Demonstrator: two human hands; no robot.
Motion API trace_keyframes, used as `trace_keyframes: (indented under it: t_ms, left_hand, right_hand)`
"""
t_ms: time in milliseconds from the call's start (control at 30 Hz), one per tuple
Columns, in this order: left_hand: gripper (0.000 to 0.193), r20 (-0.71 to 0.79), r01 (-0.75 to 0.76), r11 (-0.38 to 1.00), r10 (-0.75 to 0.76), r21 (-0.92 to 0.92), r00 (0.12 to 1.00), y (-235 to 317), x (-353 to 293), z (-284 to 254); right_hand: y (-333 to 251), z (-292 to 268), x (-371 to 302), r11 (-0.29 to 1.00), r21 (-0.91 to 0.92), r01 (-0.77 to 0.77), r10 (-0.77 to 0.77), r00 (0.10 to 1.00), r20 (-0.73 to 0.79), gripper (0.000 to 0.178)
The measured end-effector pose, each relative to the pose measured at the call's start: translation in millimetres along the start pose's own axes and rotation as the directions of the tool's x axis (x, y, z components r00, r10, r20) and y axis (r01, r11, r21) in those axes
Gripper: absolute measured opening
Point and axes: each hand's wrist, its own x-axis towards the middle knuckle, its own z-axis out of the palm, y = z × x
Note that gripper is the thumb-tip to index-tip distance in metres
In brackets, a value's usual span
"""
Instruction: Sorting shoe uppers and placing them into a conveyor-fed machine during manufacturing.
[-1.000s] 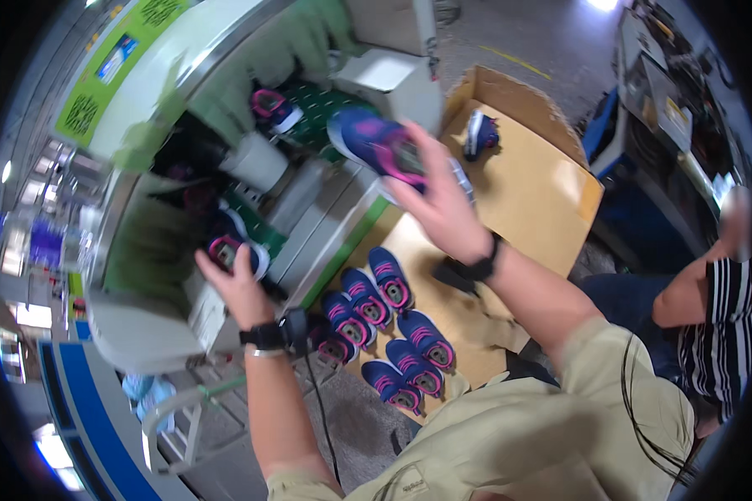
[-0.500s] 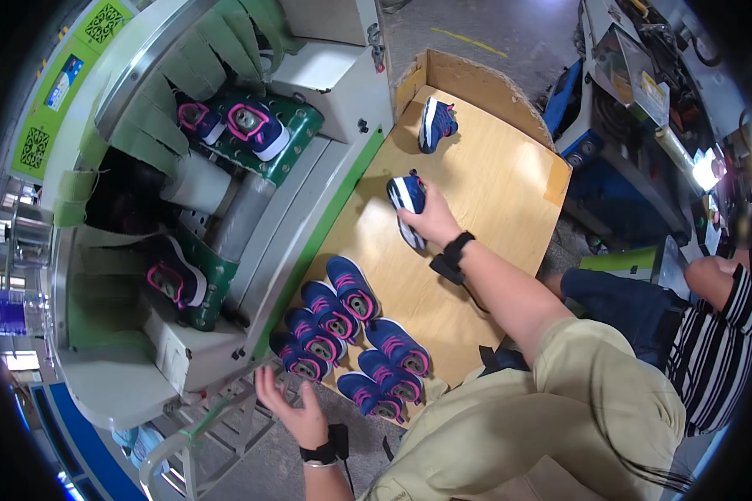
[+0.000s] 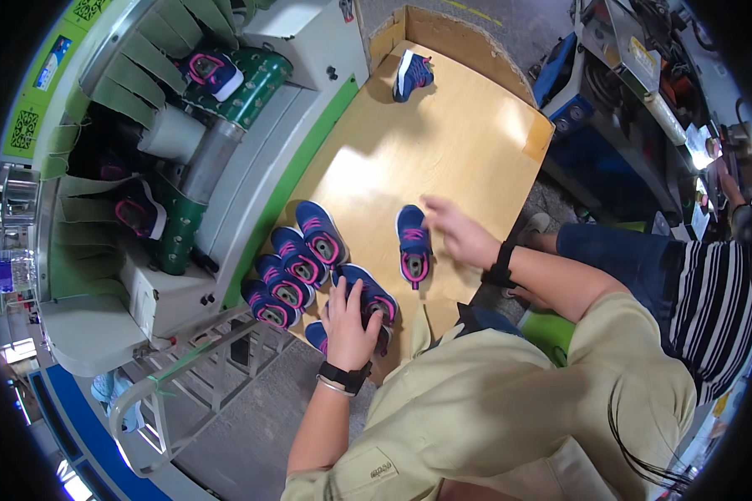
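Note:
A navy sneaker with pink laces and collar [image 3: 414, 248] stands upright on a light wooden tabletop [image 3: 468, 134]. Just right of it is my right hand [image 3: 464, 235], holding nothing, its index finger stretched out and slightly blurred. My left hand [image 3: 351, 326] lies with fingers spread over the front row of matching sneakers [image 3: 366, 288], hiding part of them. Behind and to the left, a slanting row of several more sneakers [image 3: 301, 260] sits close together, toes away from me. One more sneaker [image 3: 414, 75] lies on its side at the far end, its white sole showing.
At left, a machine with green hanging flaps [image 3: 129, 75] carries sneakers on a green belt [image 3: 263, 75]. A cardboard wall [image 3: 468, 50] borders the table's far end. A metal rack [image 3: 200, 376] stands lower left. Another person in a striped shirt [image 3: 714, 309] is at right, near dark machinery.
My right hand has set the sneaker down upright near the group and let go. My left hand has moved right onto the front row. Sneakers on the belt have shifted; the view has shifted too.

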Motion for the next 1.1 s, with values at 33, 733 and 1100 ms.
trace_keyframes:
  t_ms: [33,733,1100]
  left_hand:
    - [0.067,0.000,0.057,0.997,-0.057,0.043,0.998,-2.3,-2.7,5.3]
    - [0.079,0.121,0.299,0.947,-0.286,-0.114,0.951,-22.6,-19.1,33.0]
    - [0.080,0.099,0.251,0.962,-0.240,-0.111,0.966,-25.7,-17.4,31.9]
  right_hand:
    - [-0.1,-3.2,2.2,0.977,0.116,-0.181,0.207,0.940,-0.272,0.042]
    - [148.1,-78.2,256.2,0.767,0.329,-0.550,0.639,0.610,-0.469,0.087]
    - [11.5,-23.2,33.5,0.870,-0.296,-0.394,0.428,0.902,0.059,0.093]
